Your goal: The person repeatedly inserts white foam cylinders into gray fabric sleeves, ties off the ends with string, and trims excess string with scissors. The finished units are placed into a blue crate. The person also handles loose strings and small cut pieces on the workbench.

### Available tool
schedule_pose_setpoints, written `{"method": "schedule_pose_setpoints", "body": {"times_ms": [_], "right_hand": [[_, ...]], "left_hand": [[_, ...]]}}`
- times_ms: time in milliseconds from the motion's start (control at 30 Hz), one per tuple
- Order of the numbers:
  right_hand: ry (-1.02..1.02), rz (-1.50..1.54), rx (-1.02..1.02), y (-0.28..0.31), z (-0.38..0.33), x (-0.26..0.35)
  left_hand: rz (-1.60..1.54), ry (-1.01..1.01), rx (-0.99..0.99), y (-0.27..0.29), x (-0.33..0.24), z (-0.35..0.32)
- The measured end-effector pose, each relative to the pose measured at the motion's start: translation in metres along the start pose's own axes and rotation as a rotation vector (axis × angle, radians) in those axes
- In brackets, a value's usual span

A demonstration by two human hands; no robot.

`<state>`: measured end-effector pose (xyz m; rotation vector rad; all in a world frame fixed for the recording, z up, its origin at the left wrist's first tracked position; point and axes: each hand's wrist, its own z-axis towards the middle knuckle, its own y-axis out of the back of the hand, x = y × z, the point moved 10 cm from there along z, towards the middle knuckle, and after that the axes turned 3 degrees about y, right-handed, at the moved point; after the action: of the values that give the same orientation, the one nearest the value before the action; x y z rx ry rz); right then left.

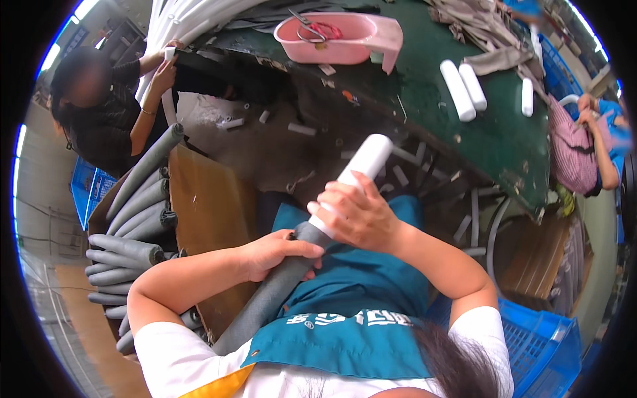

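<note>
— Where is the tube, and how do the hands stand?

— In the middle of the frame. The left hand is closed around the grey foam sleeve, and the right hand is clamped on the white tube just where it comes out of the sleeve.

— How will it handle?

— The foam looks soft and light and the white tube stiffer, perhaps plastic; I cannot tell surely. It is best to grip near the joint.

— What is around?

— More grey sleeves are stacked at the left. The green desk at the upper right carries short white tubes and a pink basin. Another person works at the upper left, well apart. A blue crate stands at the lower right.
</note>
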<state>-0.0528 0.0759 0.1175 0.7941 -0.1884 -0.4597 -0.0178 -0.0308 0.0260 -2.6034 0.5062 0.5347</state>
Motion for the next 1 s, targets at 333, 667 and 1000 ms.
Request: {"method": "schedule_pose_setpoints", "body": {"times_ms": [333,667,1000], "right_hand": [[-0.241,-0.225,-0.063,-0.028,0.133,-0.228],[-0.784,-0.160,0.584,-0.146,0.153,-0.431],[-0.853,1.182,0.037,-0.039,0.011,-0.142]], "left_hand": [[-0.458,-0.369,-0.242,0.091,-0.037,-0.049],[-0.445,-0.534,0.005,0.084,-0.059,-0.072],[-0.328,-0.473,-0.274,0.092,-0.058,-0.059]]}}
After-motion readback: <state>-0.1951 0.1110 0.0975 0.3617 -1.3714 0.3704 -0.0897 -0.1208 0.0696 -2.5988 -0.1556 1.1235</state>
